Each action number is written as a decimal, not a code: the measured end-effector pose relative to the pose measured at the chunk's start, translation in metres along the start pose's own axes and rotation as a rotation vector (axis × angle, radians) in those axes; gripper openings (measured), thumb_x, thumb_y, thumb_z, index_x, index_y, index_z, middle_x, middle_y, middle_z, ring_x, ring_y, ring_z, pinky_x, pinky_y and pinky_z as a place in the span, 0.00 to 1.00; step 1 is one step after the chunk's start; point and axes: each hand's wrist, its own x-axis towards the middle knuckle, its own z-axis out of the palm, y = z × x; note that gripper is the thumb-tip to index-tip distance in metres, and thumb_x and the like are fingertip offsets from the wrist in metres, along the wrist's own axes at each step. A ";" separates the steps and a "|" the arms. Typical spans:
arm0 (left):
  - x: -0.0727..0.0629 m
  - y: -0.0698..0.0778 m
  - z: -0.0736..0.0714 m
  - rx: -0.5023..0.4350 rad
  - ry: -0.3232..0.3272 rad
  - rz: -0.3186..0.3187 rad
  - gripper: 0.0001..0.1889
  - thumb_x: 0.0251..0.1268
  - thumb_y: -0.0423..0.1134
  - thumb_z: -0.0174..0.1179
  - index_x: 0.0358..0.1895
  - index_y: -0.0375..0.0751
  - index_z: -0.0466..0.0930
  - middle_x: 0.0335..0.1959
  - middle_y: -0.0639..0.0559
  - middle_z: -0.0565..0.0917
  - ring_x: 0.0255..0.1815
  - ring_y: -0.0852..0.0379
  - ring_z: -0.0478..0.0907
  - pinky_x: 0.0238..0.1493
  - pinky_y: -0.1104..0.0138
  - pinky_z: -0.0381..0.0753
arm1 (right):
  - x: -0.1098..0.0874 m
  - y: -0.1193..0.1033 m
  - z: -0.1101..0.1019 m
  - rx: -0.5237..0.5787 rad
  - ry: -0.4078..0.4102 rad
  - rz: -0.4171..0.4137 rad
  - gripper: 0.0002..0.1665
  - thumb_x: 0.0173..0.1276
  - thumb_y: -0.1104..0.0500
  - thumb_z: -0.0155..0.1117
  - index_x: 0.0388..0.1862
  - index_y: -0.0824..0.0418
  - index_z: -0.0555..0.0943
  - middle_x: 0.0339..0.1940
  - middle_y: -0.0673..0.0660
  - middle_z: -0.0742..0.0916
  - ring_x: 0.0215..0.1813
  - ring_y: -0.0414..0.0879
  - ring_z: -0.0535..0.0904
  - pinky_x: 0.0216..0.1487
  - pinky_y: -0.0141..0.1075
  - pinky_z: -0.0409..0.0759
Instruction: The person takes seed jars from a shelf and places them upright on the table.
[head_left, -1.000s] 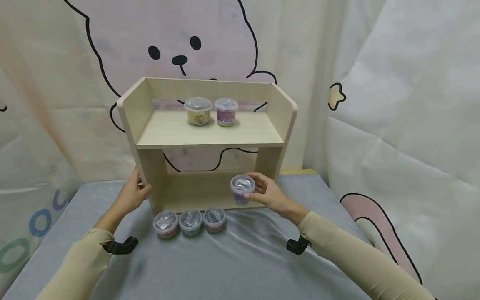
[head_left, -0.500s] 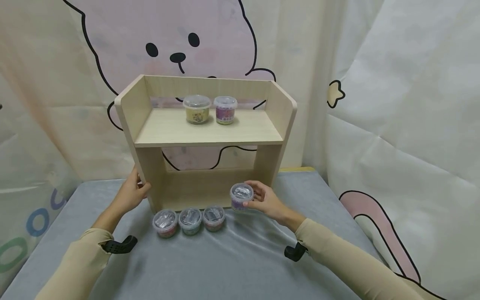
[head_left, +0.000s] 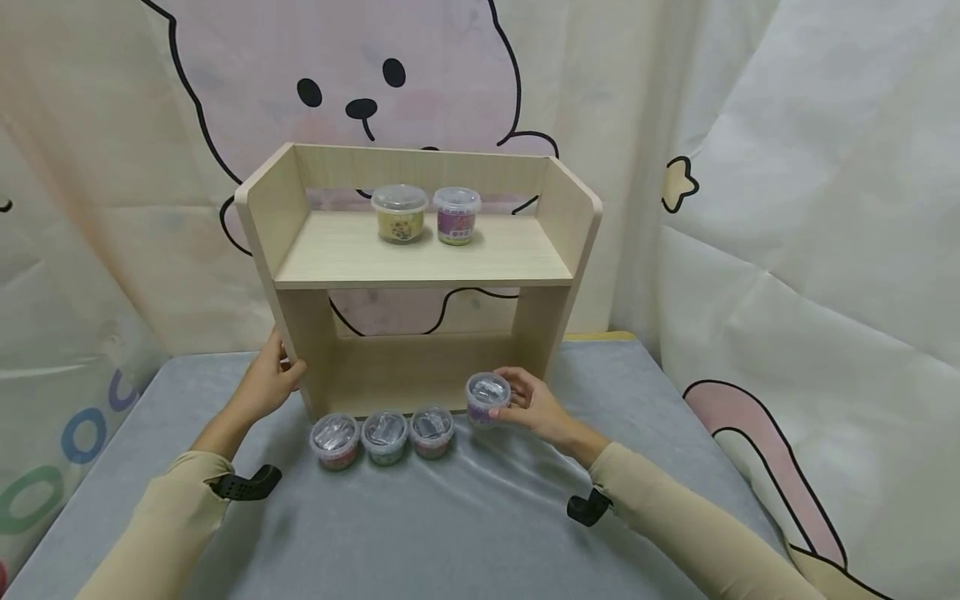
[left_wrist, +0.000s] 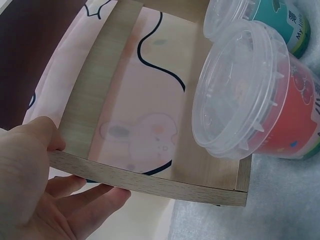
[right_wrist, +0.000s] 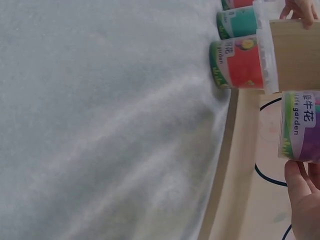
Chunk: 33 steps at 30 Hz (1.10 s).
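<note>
R hand [head_left: 536,408] holds purple tub [head_left: 486,400] (lbl [right_wrist: 302,125] "little garden"); L hand [head_left: 264,383] grips shelf [head_left: 423,262].

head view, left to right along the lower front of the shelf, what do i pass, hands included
Left hand → first red tub → teal tub → second red tub → purple tub → right hand

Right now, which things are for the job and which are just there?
Probably for the job:
purple tub in the right hand
wooden shelf, gripped by the left hand
three tubs in front
maybe two tubs on top

Just there, I think:
printed curtain
blue-grey cloth
</note>
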 end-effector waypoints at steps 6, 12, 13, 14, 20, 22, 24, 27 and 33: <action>0.000 0.000 0.000 0.006 0.007 0.003 0.36 0.73 0.30 0.46 0.80 0.44 0.44 0.66 0.17 0.69 0.58 0.21 0.77 0.35 0.58 0.86 | -0.001 0.014 0.002 -0.005 -0.007 0.004 0.39 0.61 0.70 0.72 0.69 0.70 0.65 0.67 0.74 0.77 0.64 0.53 0.80 0.59 0.29 0.80; -0.003 0.000 -0.002 0.010 0.006 0.001 0.36 0.73 0.31 0.47 0.80 0.45 0.43 0.67 0.18 0.68 0.59 0.21 0.77 0.35 0.57 0.87 | -0.003 0.026 0.008 -0.009 -0.029 0.010 0.40 0.60 0.70 0.74 0.67 0.72 0.64 0.64 0.77 0.78 0.64 0.60 0.80 0.59 0.30 0.81; -0.003 0.000 -0.002 0.013 0.006 0.000 0.36 0.74 0.32 0.47 0.81 0.46 0.43 0.68 0.18 0.68 0.59 0.21 0.77 0.35 0.56 0.87 | -0.003 0.027 0.008 -0.012 -0.027 0.010 0.39 0.60 0.70 0.74 0.66 0.73 0.64 0.63 0.77 0.78 0.64 0.61 0.80 0.59 0.30 0.81; -0.002 0.000 -0.002 0.015 0.006 0.002 0.36 0.74 0.32 0.47 0.81 0.46 0.42 0.68 0.18 0.67 0.59 0.21 0.77 0.35 0.56 0.87 | -0.003 0.029 0.009 -0.016 -0.024 0.010 0.39 0.60 0.70 0.73 0.66 0.73 0.64 0.63 0.77 0.78 0.64 0.62 0.79 0.59 0.30 0.81; -0.001 -0.001 -0.001 0.016 0.005 -0.005 0.37 0.74 0.32 0.47 0.81 0.47 0.42 0.69 0.19 0.66 0.60 0.20 0.76 0.37 0.52 0.88 | -0.002 0.037 0.010 -0.031 -0.024 0.015 0.39 0.61 0.70 0.73 0.66 0.73 0.63 0.63 0.78 0.78 0.65 0.65 0.78 0.60 0.30 0.81; -0.001 -0.001 -0.001 0.017 0.006 -0.006 0.37 0.74 0.31 0.47 0.81 0.47 0.42 0.69 0.19 0.67 0.59 0.20 0.76 0.37 0.52 0.88 | -0.001 0.039 0.011 -0.030 -0.024 0.025 0.39 0.60 0.71 0.73 0.66 0.73 0.63 0.63 0.78 0.77 0.65 0.63 0.78 0.59 0.30 0.81; -0.001 -0.001 -0.001 0.014 0.006 -0.007 0.37 0.74 0.31 0.47 0.81 0.48 0.42 0.69 0.19 0.67 0.59 0.21 0.77 0.36 0.52 0.88 | 0.000 0.042 0.012 -0.029 -0.028 0.033 0.39 0.60 0.71 0.73 0.65 0.73 0.62 0.63 0.78 0.78 0.64 0.61 0.79 0.58 0.29 0.81; -0.001 -0.001 0.000 0.010 0.004 -0.010 0.38 0.73 0.31 0.47 0.81 0.48 0.42 0.69 0.19 0.67 0.59 0.21 0.77 0.36 0.54 0.87 | 0.000 0.044 0.014 -0.030 -0.040 0.040 0.40 0.60 0.72 0.73 0.65 0.73 0.61 0.62 0.78 0.77 0.63 0.59 0.79 0.58 0.30 0.81; -0.001 0.001 0.002 0.012 0.003 -0.014 0.39 0.73 0.31 0.47 0.82 0.50 0.40 0.69 0.19 0.67 0.59 0.21 0.77 0.37 0.53 0.87 | 0.000 0.048 0.016 -0.017 -0.056 0.042 0.40 0.60 0.72 0.72 0.66 0.75 0.60 0.62 0.79 0.76 0.64 0.61 0.78 0.57 0.30 0.81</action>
